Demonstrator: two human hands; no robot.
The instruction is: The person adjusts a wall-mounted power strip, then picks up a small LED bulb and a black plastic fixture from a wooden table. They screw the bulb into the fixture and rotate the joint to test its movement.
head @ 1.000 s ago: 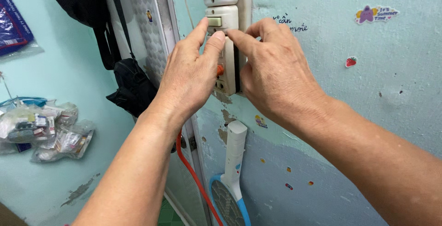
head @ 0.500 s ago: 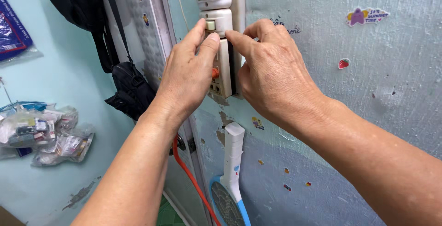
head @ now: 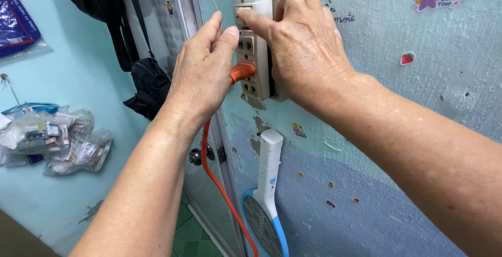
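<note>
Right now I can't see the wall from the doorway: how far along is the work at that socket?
Done: the orange plug sits in the cream socket strip, its cable hanging down. In hand: the left hand rests beside the plug, and the right hand covers the strip's side, a fingertip on the switch block above. Left: both hands have not yet let go; the switch position is hidden.

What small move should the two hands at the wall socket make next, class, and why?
Probably the left hand should close its fingers on the orange plastic plug. The plug sits in the cream wall socket block, its orange cable hangs below, and the hand lies beside it without a clear grip. The right hand already presses on the block, as if steadying it.
</note>
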